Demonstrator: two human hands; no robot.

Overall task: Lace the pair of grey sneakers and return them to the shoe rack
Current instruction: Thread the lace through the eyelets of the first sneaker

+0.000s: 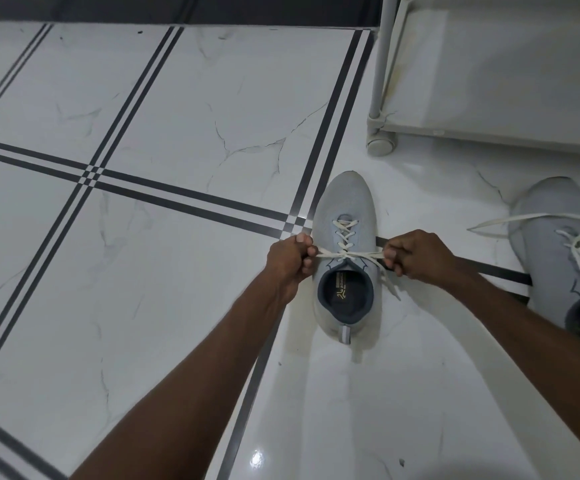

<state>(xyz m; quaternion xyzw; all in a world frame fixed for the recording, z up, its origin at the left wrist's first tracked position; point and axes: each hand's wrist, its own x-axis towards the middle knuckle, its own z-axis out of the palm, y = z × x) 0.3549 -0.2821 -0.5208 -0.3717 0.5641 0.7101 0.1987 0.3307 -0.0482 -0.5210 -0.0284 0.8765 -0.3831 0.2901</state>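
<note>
Gripping the flat white lace taut (crossed once), both hands flank the knit sneaker.

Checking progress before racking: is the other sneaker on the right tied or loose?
Loose. The right sneaker's lace trails untied across it onto the floor; neither hand touches it.

This looks like a home, likely an entryway: a glossy white marble-look tiled floor with dark double border lines, a white metal-framed shoe rack at its far right corner, and grey knit sneakers lying on the tiles.
</note>
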